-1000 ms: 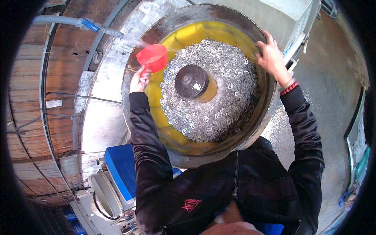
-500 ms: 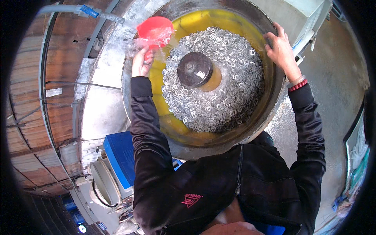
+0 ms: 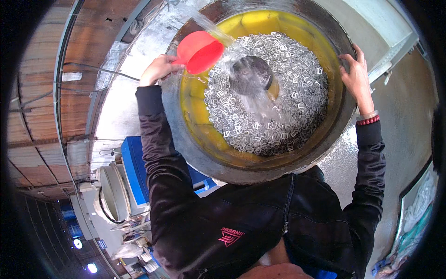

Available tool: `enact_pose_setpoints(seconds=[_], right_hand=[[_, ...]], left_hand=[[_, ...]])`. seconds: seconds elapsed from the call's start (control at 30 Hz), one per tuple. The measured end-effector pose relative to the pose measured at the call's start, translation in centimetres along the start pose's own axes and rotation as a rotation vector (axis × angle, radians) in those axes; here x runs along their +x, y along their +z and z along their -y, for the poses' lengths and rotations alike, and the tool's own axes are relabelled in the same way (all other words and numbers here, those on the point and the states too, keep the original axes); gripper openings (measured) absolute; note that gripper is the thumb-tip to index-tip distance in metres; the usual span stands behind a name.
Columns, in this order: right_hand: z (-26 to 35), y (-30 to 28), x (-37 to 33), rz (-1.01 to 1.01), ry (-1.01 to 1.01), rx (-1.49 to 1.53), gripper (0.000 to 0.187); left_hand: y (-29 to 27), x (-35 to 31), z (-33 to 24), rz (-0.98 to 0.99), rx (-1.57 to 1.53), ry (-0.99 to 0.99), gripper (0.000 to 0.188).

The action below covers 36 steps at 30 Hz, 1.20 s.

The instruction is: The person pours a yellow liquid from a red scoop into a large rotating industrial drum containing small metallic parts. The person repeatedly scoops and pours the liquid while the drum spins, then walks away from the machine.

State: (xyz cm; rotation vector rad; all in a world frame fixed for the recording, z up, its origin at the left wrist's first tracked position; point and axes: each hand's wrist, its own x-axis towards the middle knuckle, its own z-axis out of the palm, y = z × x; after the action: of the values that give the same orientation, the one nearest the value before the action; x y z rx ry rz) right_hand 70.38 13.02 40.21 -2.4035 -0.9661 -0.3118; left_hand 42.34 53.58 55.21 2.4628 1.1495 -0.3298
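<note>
My left hand [image 3: 157,70] is closed on the handle of a red plastic water dipper [image 3: 200,51], tipped over the left side of a large round tub [image 3: 179,125]. Water is splashing from its mouth across the dark cap of the tub's central post [image 3: 264,73]. Around that post lies a broad heap of small grey metal buckles [image 3: 297,118]. The tub's yellow lining [image 3: 260,21] shows at the edges. On the right, my right hand [image 3: 357,80] grips the rim, fingers hooked over it.
A stream of water [image 3: 197,17] runs in from the upper left. Beyond the rim at upper right stands a pale metal trough [image 3: 392,32]. A blue box [image 3: 134,169] and a pale bucket [image 3: 113,193] are at lower left. Wet-looking floor [image 3: 395,121] extends to the right.
My left hand has turned the dipper from under the stream toward the tub's middle, and water now pours onto the post and buckles. My right hand stays on the rim.
</note>
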Motion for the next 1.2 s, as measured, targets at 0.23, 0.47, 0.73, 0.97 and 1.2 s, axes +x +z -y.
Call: enact_pose_setpoints(seconds=[0.23, 0.47, 0.73, 0.97, 1.2], right_hand=[[0.0, 0.0, 0.1, 0.04, 0.015, -0.023, 0.033], [0.1, -0.1, 0.1, 0.037, 0.044, -0.019, 0.034], [0.4, -0.3, 0.0, 0.03, 0.047, 0.016, 0.033], [0.3, -0.3, 0.0, 0.033, 0.017, 0.008, 0.033], [0.3, -0.2, 0.1, 0.028, -0.007, -0.005, 0.033]], left_hand=[[5.8, 9.6, 4.6, 0.153, -1.376, -0.093, 0.02], [11.0, 14.4, 2.1, 0.571, -2.114, -0.223, 0.024], [11.3, 12.8, 3.2, 0.494, -2.039, -0.003, 0.018], [8.4, 6.6, 4.5, 0.16, -1.242, -0.053, 0.014], [2.5, -0.9, 5.5, 0.0, 0.121, 0.0, 0.04]])
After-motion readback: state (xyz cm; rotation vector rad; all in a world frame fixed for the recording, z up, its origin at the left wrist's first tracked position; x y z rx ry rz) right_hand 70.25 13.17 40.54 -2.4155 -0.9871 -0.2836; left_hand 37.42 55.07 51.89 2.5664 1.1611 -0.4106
